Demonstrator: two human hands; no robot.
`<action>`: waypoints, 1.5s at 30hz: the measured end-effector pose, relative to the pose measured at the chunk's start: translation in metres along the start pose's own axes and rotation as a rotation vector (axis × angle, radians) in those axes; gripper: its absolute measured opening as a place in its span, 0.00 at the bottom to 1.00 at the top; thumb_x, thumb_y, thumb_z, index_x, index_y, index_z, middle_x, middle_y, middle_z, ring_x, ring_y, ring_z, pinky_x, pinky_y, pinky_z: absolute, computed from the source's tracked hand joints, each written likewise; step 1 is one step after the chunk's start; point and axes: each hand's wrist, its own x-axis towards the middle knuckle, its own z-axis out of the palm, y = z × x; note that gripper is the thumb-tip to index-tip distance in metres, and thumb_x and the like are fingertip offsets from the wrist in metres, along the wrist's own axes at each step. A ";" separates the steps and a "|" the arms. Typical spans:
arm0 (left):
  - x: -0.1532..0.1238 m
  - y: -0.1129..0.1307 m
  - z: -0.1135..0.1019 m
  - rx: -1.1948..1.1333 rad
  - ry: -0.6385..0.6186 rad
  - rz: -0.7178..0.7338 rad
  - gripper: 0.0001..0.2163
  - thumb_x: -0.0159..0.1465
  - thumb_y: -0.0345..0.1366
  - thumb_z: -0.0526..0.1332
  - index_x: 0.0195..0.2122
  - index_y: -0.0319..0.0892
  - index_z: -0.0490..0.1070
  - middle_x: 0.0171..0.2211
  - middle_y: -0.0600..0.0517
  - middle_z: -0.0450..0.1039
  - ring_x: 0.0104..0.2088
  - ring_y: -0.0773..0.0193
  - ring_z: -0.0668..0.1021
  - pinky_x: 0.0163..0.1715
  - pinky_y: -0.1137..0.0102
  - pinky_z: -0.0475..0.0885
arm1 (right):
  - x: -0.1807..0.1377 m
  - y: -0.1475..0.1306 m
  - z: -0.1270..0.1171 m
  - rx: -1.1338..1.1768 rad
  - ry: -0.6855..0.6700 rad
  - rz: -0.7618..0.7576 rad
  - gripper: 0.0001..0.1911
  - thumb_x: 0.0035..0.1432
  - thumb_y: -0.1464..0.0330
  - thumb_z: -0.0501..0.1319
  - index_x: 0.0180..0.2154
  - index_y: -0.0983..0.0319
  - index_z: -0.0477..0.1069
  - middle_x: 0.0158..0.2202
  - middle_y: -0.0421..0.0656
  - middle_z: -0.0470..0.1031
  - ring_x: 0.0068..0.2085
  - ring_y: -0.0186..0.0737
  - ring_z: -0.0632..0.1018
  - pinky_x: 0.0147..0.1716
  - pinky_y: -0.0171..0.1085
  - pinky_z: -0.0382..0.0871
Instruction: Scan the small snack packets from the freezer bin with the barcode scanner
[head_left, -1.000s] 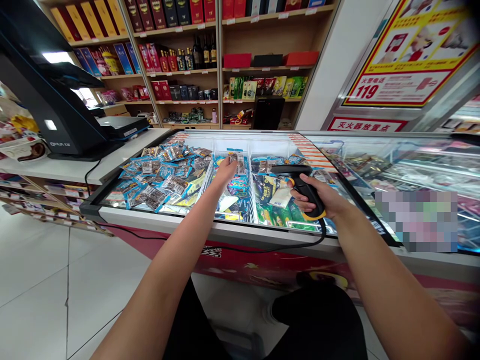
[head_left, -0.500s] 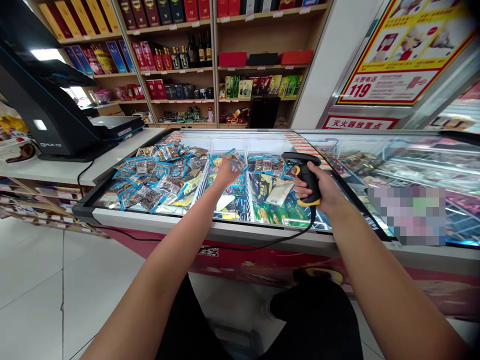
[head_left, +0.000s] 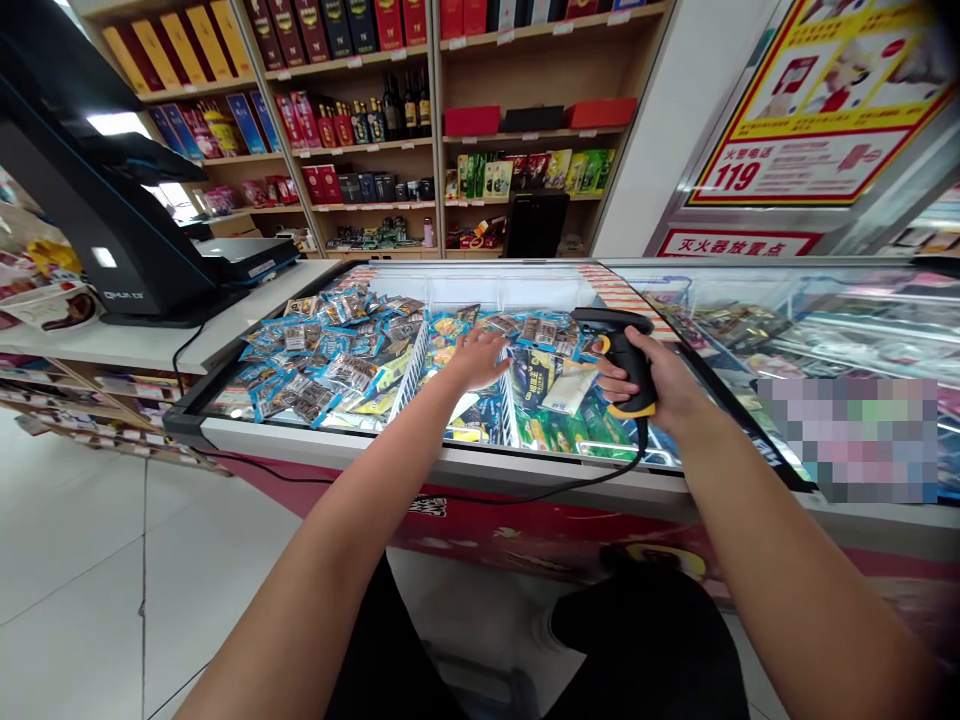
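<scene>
The right hand keeps a closed grip on the black-and-yellow barcode scanner, fingers wrapped round its handle, the head pointing toward ten o'clock over the open chest freezer. Its cable trails from the handle's foot along the freezer's near rim toward nine o'clock.

The left hand lies flat with fingers spread, palm down on the packets in the middle compartment, pinching nothing that can be seen (whether a fingertip has caught a wrapper edge is hidden under the palm). It sits at about nine o'clock from the scanner, near but apart from it.

Around the hands: blue-edged snack packets are heaped in the left compartment, a white wire divider separates them from the middle one, and green and yellow packs lie just under the scanner. A sliding glass lid covers the freezer at three o'clock. At ten o'clock, on the white bench, stands a black till terminal; shelves of boxes and bottles fill the wall at twelve.

Judging by this, the step in hand is picking out a packet for scanning. The next move would call for the left fingers to close on one packet and turn its barcode toward the scanner head.
</scene>
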 end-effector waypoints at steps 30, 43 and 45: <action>0.012 -0.117 -0.059 0.116 0.389 -0.656 0.19 0.70 0.38 0.62 0.62 0.42 0.69 0.64 0.34 0.69 0.67 0.36 0.66 0.63 0.50 0.65 | 0.066 -0.009 0.022 0.128 -0.132 0.055 0.13 0.71 0.56 0.60 0.43 0.59 0.70 0.28 0.38 0.59 0.24 0.32 0.56 0.21 0.33 0.57; 0.020 -0.077 -0.042 -0.930 0.534 -0.498 0.18 0.75 0.38 0.55 0.64 0.45 0.60 0.53 0.45 0.73 0.38 0.66 0.78 0.43 0.66 0.81 | 0.061 -0.002 0.032 -0.113 -0.262 0.099 0.18 0.65 0.52 0.68 0.42 0.59 0.70 0.23 0.36 0.62 0.20 0.29 0.58 0.18 0.30 0.60; 0.021 -0.066 -0.036 -0.938 0.479 -0.436 0.19 0.73 0.35 0.55 0.65 0.45 0.60 0.51 0.46 0.73 0.35 0.68 0.76 0.40 0.68 0.81 | 0.060 -0.001 0.035 -0.130 -0.260 0.065 0.19 0.64 0.51 0.68 0.42 0.59 0.69 0.22 0.36 0.62 0.19 0.29 0.58 0.18 0.30 0.58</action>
